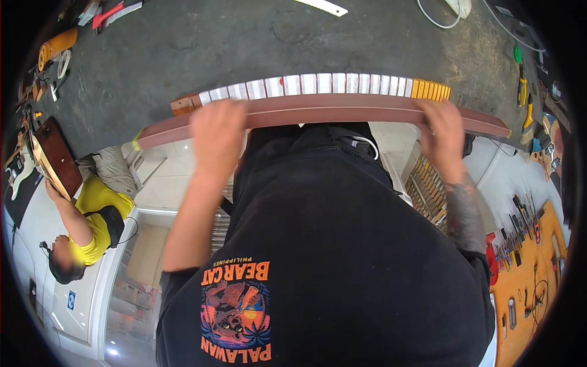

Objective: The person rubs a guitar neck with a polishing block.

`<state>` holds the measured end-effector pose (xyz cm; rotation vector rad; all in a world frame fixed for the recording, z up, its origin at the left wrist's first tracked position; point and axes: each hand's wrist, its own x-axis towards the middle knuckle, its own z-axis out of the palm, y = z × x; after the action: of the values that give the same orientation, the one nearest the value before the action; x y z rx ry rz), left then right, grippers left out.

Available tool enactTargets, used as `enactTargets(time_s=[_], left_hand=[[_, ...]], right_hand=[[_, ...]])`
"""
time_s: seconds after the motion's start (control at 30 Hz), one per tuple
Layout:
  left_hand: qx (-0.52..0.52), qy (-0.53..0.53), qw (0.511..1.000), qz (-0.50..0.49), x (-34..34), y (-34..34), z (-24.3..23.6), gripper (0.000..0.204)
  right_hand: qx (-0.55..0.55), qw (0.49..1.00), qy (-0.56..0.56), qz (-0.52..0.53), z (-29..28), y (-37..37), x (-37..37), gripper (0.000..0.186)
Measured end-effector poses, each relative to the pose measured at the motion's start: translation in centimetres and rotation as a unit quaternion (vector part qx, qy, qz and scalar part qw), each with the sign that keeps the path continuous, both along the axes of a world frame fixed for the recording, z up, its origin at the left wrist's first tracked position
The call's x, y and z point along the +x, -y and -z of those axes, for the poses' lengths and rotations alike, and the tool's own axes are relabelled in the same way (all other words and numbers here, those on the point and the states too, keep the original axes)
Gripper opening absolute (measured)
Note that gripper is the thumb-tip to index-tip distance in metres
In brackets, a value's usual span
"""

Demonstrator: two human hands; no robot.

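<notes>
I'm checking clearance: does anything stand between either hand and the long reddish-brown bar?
Nothing visible does: the left hand and right hand both appear to touch the bar; the white blocks lie beyond it.

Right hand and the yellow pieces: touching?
Cannot tell. In the head view, the right hand blurs close to the near edge of the yellow pieces; neither contact nor gap shows plainly.

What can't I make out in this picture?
Head view: fingertips of the left hand, smeared by blur.
Head view: underside of the long reddish-brown bar, turned away from the camera.
Head view: rest of the flat white blade, cut off by the top edge.
</notes>
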<state>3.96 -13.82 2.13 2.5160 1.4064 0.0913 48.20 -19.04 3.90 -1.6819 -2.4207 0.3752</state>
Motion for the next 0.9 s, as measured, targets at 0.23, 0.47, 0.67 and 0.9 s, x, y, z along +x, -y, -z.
enactTargets(time_s=[0.23, 0.47, 0.67, 0.9], left_hand=[[-0.006, -0.048, 0.998, -0.038, -10.8, -1.6, -1.3, 0.055], [-0.062, 0.014, 0.998, 0.026, 5.5, -0.3, -1.2, 0.038], [-0.04, -0.038, 0.998, -0.039, -11.7, -2.0, -1.4, 0.057], [-0.004, 0.012, 0.999, 0.04, 2.7, -1.7, -0.5, 0.029]], right_hand=[[0.004, 0.998, -0.064, 0.01, 0.3, -2.4, -11.3, 0.031], [-0.054, 0.997, 0.046, 0.028, -1.3, -0.2, 6.8, 0.05], [-0.01, 0.997, -0.077, 0.014, 0.5, -2.5, -11.8, 0.036], [-0.06, 0.996, 0.033, 0.054, -0.7, -1.0, 1.6, 0.053]])
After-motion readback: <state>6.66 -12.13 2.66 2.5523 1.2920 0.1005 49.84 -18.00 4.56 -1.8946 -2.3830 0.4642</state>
